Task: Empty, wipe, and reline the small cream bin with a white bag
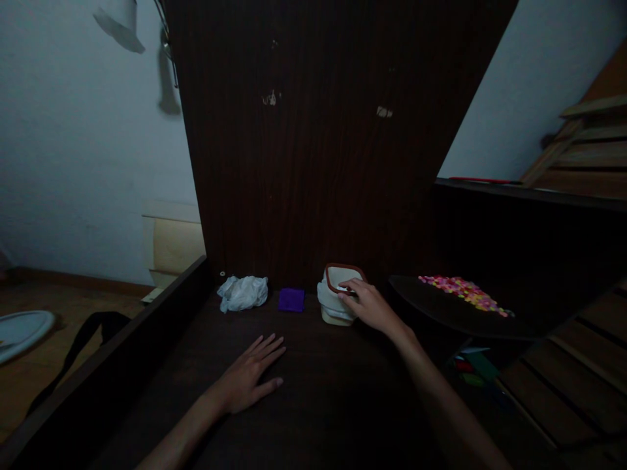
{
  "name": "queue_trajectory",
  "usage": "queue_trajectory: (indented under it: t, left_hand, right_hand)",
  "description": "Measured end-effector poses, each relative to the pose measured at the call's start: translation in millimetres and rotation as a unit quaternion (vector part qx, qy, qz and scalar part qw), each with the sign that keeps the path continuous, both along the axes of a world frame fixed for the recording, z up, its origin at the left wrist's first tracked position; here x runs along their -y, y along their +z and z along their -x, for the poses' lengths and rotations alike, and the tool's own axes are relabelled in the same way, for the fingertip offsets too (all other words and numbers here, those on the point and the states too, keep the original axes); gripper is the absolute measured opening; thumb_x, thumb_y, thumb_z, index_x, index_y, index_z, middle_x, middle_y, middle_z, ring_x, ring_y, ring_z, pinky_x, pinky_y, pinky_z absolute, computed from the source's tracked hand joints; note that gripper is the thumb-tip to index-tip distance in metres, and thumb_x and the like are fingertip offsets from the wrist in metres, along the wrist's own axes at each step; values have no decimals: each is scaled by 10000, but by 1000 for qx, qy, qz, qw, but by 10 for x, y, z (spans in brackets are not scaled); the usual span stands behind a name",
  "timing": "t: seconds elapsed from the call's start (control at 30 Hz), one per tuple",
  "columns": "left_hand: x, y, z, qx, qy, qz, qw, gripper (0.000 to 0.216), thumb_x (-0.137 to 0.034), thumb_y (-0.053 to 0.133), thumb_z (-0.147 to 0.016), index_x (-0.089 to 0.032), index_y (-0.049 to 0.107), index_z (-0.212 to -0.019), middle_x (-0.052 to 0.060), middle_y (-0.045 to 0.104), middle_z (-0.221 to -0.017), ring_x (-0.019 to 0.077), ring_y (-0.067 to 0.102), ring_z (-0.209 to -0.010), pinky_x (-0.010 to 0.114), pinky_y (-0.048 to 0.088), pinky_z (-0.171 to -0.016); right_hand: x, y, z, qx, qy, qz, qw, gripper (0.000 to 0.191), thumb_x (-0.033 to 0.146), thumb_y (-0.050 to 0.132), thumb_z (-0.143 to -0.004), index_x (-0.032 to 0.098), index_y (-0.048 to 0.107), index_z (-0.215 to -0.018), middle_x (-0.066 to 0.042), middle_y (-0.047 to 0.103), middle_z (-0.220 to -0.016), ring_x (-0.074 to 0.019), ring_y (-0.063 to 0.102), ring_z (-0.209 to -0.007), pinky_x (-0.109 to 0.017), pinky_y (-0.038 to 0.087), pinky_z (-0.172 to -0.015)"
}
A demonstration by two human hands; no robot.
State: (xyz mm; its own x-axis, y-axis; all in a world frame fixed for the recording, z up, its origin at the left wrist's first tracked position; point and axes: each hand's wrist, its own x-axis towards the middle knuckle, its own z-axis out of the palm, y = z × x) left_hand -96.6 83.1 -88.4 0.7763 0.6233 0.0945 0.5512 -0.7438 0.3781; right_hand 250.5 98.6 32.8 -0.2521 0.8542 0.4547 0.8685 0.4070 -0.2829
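Observation:
My left hand [252, 375] lies palm down on the dark wooden desktop [313, 405], fingers spread and holding nothing. My right hand [369, 305] is at a small white bin [337, 318] with a brown rim [345, 266]. Its fingers reach over the front right of the rim and the thumb lies just below, so the hand seems to pinch the rim. White plastic, like a bag liner, hangs around the bin's outside below the rim. Left of the bin lies a flat purple square [291, 299]. A crumpled white plastic bag [243, 293] lies farther left.
A tall dark panel [313, 150] closes off the back, and a raised board [122, 352] edges the left. On a curved shelf [416, 297] at the right lies a heap of pink and yellow pieces [465, 292]. A wooden slatted frame [582, 150] stands beyond.

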Motion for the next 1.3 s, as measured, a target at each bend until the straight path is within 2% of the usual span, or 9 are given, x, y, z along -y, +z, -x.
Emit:
queue_trajectory:
  t: [0.17,0.33,0.63,0.73,0.83,0.97,1.1,1.17,1.3]
  left_hand:
    - [4,2,-5,2,0,9,1000,644,-559,480,-1039,-253,372,-1596,103,319,-1678,340,295,-1566,626,289,-1267]
    - [-13,-21,1,11,-2,6,1000,642,-550,494,-1036,-270,363,-1599,99,312,-1683,341,296,-1567,620,280,-1271]
    - [-68,2,16,63,6,66,996,633,-547,566,-998,-259,458,-1551,113,422,-1639,337,339,-1555,617,249,-1280]
    - [-54,53,-2,97,36,89,991,644,-534,580,-988,-255,446,-1554,119,440,-1632,335,355,-1549,594,291,-1271]
    - [-14,179,-61,140,78,115,980,724,-536,601,-968,-231,377,-1585,149,389,-1657,354,367,-1540,579,328,-1258]
    - [31,357,-181,235,97,137,958,886,-544,680,-915,-224,252,-1621,167,306,-1690,365,323,-1558,592,255,-1286]
    - [51,421,-293,334,72,170,924,1115,-564,795,-814,-221,125,-1637,193,198,-1719,376,237,-1587,606,195,-1300]
    - [63,428,-331,353,56,176,917,1241,-561,856,-746,-209,73,-1642,213,193,-1713,397,234,-1583,621,186,-1296]
    - [94,417,-365,392,29,193,899,1397,-532,940,-631,-186,35,-1638,235,336,-1637,425,357,-1519,626,239,-1275]
  right_hand:
    - [-44,-78,22,32,-16,31,999,282,275,472,-1036,185,738,-1063,-100,786,-1051,-246,728,-994,-341,527,-854]
    - [-66,-99,37,58,-59,36,996,250,246,503,-1015,203,745,-970,-83,794,-974,-232,726,-927,-294,480,-755]
    - [44,-96,187,83,-93,10,992,217,137,533,-965,195,738,-924,-100,801,-968,-250,737,-925,-288,456,-714]
    - [181,-50,274,89,-78,-8,993,224,118,527,-961,189,726,-887,-109,793,-922,-247,737,-882,-289,457,-712]
    - [355,-3,394,93,-51,-29,994,223,99,525,-954,186,708,-862,-105,783,-892,-235,732,-855,-288,458,-730]
    - [586,-8,599,92,-4,-65,994,201,80,537,-932,187,684,-848,-83,766,-842,-225,722,-819,-295,454,-724]
    - [762,-78,841,57,69,-143,986,208,49,530,-903,190,659,-824,-60,738,-784,-212,707,-757,-309,442,-681]
    - [828,-111,964,50,90,-153,983,202,50,532,-894,192,651,-815,-49,721,-755,-202,692,-719,-314,434,-654]
    - [926,-170,1179,59,120,-123,983,168,50,565,-849,193,651,-828,-34,709,-743,-196,673,-712,-317,447,-664]
